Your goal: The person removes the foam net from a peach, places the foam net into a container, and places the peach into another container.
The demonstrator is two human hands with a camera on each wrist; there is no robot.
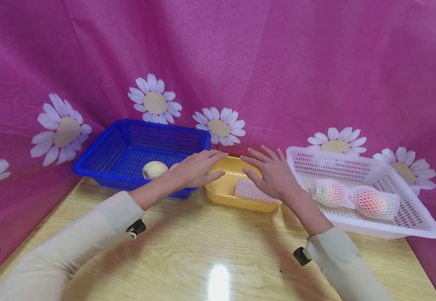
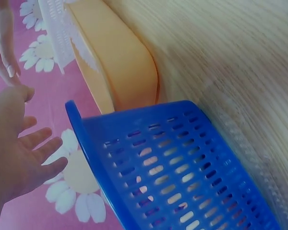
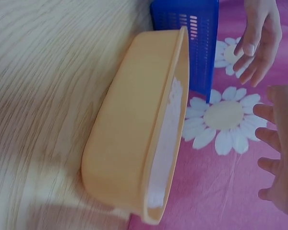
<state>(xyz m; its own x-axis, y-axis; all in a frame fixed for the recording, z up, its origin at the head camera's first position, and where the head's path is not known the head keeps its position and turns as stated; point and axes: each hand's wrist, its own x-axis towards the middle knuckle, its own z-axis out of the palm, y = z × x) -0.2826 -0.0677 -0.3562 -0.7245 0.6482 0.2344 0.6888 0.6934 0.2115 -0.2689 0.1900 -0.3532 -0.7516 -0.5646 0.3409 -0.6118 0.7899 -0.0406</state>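
Observation:
Both hands hover over the yellow basin (image 1: 218,195) in the middle of the table, holding nothing. My left hand (image 1: 199,168) spans the gap between the blue basket and the basin, its fingers extended. Over the basin's right side, my right hand (image 1: 272,173) has its fingers spread. Inside the basin lies a pale pink foam net sleeve (image 1: 251,190). The blue basket (image 1: 108,182) at the left holds a pale round fruit (image 1: 154,170), with a second one partly hidden behind my left hand. In the white basket (image 1: 376,229), two reddish-yellow fruits (image 1: 368,200) sit in white foam nets.
A magenta cloth (image 1: 263,75) with white daisies hangs behind and around the wooden table (image 1: 187,251). The blue basket's perforated wall (image 2: 158,158) stands close beside the basin. Dark wrist cameras (image 1: 302,256) sit under both sleeves.

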